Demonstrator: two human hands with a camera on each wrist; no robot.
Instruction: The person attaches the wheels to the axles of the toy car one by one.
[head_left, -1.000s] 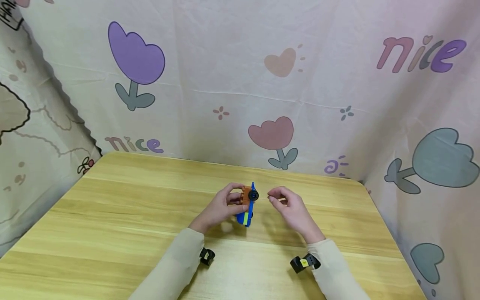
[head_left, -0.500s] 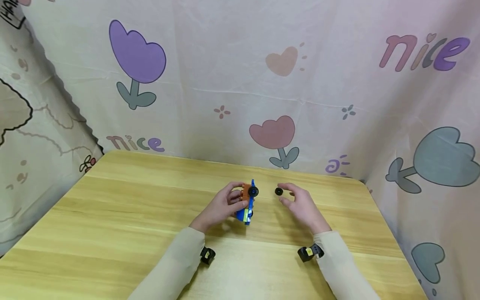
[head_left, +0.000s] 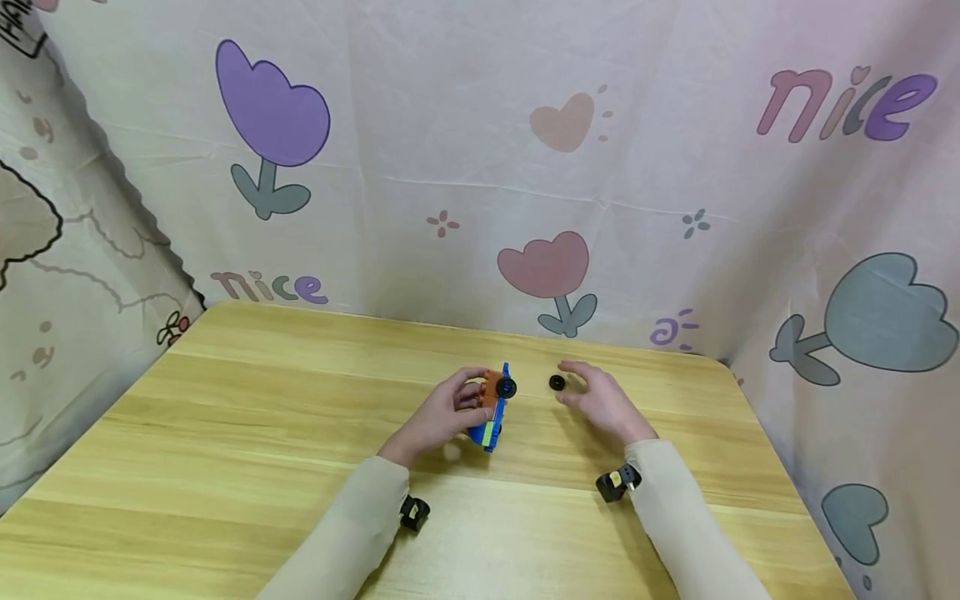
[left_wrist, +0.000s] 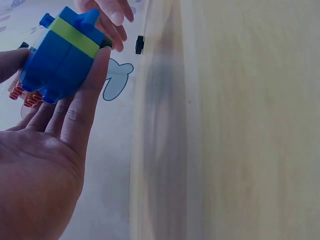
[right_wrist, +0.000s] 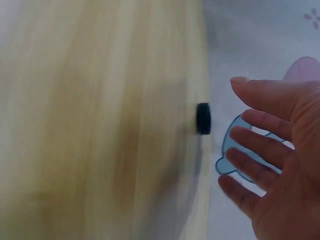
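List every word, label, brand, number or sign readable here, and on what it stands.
"nice", large: upper right of the printed back cloth.
"nice", smaller: lower left of this cloth.
"HA" plus an unclear letter: top of the left cloth.
Purple curl like "a", lower right: perhaps only a drawing.
Toy vehicle, loose black wheel: none readable.
Right wrist camera: marks too small.

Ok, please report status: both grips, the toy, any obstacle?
Left grip holds blue-orange toy. Right grip empty, near loose black wheel on table. Nothing visibly blocks it.
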